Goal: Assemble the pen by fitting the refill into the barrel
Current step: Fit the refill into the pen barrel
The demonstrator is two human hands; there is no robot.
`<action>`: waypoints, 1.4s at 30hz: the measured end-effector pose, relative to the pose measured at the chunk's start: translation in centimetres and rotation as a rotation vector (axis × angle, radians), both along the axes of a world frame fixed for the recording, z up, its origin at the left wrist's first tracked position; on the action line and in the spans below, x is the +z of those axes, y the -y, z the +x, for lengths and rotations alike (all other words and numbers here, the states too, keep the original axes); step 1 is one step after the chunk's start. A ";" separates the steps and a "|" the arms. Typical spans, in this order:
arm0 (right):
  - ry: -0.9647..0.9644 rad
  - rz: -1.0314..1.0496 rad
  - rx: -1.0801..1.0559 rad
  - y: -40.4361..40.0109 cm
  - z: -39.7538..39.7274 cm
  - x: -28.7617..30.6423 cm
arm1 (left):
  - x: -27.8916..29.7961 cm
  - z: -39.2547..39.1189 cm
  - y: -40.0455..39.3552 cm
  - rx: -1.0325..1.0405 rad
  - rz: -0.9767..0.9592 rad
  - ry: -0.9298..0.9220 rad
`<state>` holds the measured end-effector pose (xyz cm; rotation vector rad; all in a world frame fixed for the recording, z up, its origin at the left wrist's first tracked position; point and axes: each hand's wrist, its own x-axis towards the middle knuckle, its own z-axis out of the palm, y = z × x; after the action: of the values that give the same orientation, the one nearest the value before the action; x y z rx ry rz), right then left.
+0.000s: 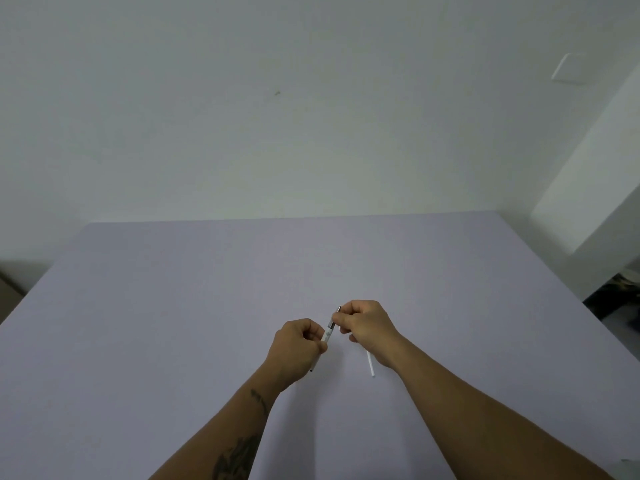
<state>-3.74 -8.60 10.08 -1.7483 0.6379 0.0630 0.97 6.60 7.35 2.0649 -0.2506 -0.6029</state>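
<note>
A white pen barrel (328, 332) runs diagonally between both hands above the lavender table (173, 306). My left hand (298, 348) is closed around its lower part, and a dark tip pokes out below the fist at the wrist. My right hand (367, 323) pinches the barrel's upper end, where a small metal piece shows. A thin white refill (370, 364) lies on the table just under my right wrist, partly hidden by it.
The table's far edge meets a pale wall. A white ledge (588, 188) stands at the right, with dark clutter (623, 292) on the floor beside the table's right edge.
</note>
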 end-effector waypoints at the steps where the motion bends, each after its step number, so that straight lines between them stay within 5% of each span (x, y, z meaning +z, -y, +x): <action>1: 0.004 -0.016 -0.003 0.1 0.0 0.0 | 0.0 0.0 0.2 -0.003 0.002 -0.001; 25: -0.011 0.201 0.007 1.0 1.3 -0.7 | -0.3 1.2 0.4 0.013 -0.131 -0.108; 42: -0.091 0.169 0.023 0.5 1.7 -0.7 | 0.2 1.2 -0.9 -0.045 -0.126 -0.192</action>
<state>-2.06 -9.10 9.43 -1.5967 0.6597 0.2080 2.22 7.51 7.57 1.8703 -0.2174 -0.7875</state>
